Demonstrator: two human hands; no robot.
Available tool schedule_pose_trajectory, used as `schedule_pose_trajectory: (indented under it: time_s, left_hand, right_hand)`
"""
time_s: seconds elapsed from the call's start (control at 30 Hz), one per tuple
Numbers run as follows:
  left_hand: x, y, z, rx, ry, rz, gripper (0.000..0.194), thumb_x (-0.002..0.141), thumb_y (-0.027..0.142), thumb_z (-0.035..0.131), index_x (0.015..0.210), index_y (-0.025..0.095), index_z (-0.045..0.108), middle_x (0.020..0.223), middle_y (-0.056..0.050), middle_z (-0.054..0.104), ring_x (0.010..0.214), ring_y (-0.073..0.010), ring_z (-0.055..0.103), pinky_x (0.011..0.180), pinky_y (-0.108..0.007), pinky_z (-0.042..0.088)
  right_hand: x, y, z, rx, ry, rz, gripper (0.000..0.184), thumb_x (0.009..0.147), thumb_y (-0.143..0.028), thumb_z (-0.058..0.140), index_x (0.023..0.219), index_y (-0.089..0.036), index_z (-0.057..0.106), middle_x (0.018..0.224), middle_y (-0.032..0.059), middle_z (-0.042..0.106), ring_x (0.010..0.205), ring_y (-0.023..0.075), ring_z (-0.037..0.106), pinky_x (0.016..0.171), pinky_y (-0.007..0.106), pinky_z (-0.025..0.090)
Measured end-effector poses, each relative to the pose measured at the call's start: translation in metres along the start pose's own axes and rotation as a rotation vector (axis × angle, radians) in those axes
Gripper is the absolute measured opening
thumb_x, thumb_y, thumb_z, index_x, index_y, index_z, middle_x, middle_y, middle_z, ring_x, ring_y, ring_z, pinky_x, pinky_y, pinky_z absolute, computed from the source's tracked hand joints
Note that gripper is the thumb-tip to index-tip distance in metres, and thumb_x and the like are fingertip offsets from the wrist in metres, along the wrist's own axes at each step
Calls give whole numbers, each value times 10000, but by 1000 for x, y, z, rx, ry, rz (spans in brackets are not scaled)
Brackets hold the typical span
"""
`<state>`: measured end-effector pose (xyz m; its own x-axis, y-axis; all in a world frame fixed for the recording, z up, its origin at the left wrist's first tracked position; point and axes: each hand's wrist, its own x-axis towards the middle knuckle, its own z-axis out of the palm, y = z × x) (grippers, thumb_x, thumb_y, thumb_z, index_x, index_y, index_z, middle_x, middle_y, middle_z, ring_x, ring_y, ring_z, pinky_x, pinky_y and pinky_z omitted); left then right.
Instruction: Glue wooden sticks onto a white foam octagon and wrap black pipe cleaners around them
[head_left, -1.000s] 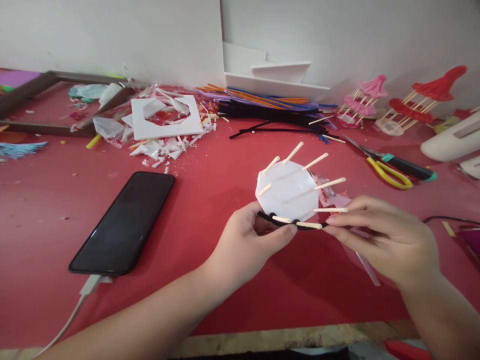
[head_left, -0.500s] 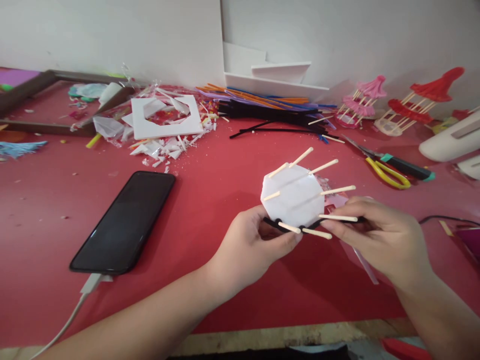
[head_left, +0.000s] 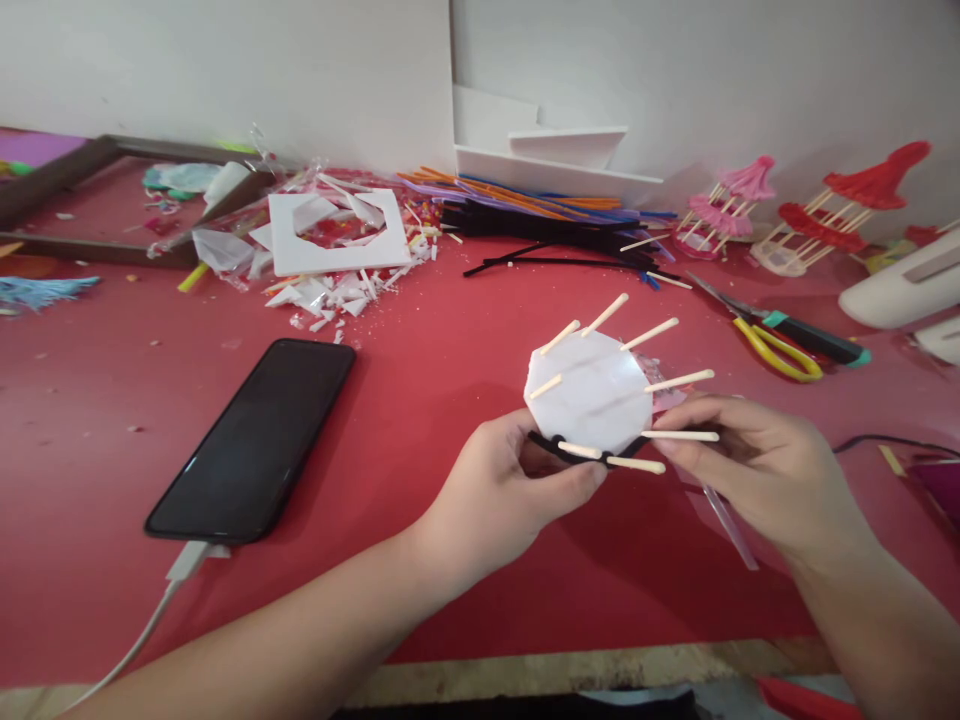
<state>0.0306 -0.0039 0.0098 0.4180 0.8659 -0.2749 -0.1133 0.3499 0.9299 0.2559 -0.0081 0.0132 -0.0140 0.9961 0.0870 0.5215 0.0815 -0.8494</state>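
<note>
A white octagonal foam board [head_left: 589,390] is tilted toward me, with several thin wooden sticks [head_left: 679,380] standing out around its rim. A black pipe cleaner [head_left: 628,452] runs along the board's near edge and passes around the near sticks. My left hand [head_left: 499,490] grips the board's near left edge, its thumb pressing by the base of a near stick. With thumb and fingers closed, my right hand [head_left: 757,470] pinches at the right near stick, where the pipe cleaner goes out of sight.
Left lies a black phone [head_left: 251,440] on a white cable. Behind are a cut-out white foam frame [head_left: 289,255] among scraps, a heap of pipe cleaners [head_left: 525,215], yellow-handled scissors [head_left: 780,350], and pink [head_left: 720,210] and red [head_left: 840,215] stick models.
My right fingers have shifted slightly at the right near stick, and the pipe cleaner's black end past that stick no longer shows. The board stays in my left hand.
</note>
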Motion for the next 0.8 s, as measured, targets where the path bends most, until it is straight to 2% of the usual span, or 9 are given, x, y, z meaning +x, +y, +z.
schedule_pose_trajectory:
  time_s: [0.13, 0.2, 0.33, 0.43, 0.53, 0.63, 0.8]
  left_hand:
    - [0, 0, -1, -29, -30, 11, 249, 788, 257, 744, 1018, 169, 709, 944, -65, 755, 801, -180, 664, 694, -266, 471]
    - [0, 0, -3, -32, -47, 15, 226, 786, 260, 748, 990, 171, 711, 920, -58, 753, 781, -173, 660, 695, -269, 474]
    - [0, 1, -2, -25, -64, -3, 211, 782, 267, 753, 967, 173, 713, 891, -52, 751, 808, -184, 671, 732, -285, 498]
    - [1, 1, 2, -83, -26, -19, 255, 757, 238, 774, 993, 172, 701, 925, -59, 755, 844, -192, 691, 758, -289, 522]
    - [2, 1, 6, -205, 35, -13, 320, 722, 170, 802, 1015, 175, 672, 965, -56, 763, 888, -177, 708, 797, -270, 540]
    - [2, 1, 8, -268, 48, 6, 305, 717, 143, 809, 982, 176, 663, 954, -45, 773, 912, -163, 718, 818, -248, 542]
    - [2, 2, 9, -180, 81, 2, 278, 751, 206, 794, 1000, 180, 673, 942, -38, 777, 905, -171, 718, 776, -244, 538]
  right_hand:
    - [3, 4, -5, 72, -69, 110, 278, 707, -444, 803, 856, -216, 748, 814, 50, 722, 666, 155, 645, 552, 229, 538]
    - [3, 4, -6, 138, -123, 156, 278, 708, -447, 803, 857, -218, 752, 809, 48, 712, 634, 132, 612, 523, 217, 509]
    - [4, 4, -4, 337, -253, 276, 290, 715, -458, 797, 772, -184, 721, 594, -10, 562, 452, 51, 374, 389, 195, 301]
    - [3, 7, 0, 465, -253, 339, 324, 697, -467, 801, 699, -173, 665, 493, -61, 420, 424, 38, 278, 391, 201, 201]
    - [0, 10, 5, 517, -212, 353, 290, 738, -413, 779, 664, -187, 613, 475, -75, 373, 427, 45, 267, 395, 207, 197]
    - [-4, 9, 9, 524, -176, 350, 276, 784, -384, 752, 662, -199, 586, 493, -74, 376, 446, 56, 267, 395, 214, 229]
    - [-6, 3, 14, 574, -169, 301, 282, 791, -358, 748, 640, -191, 579, 515, -66, 388, 465, 58, 293, 420, 219, 243]
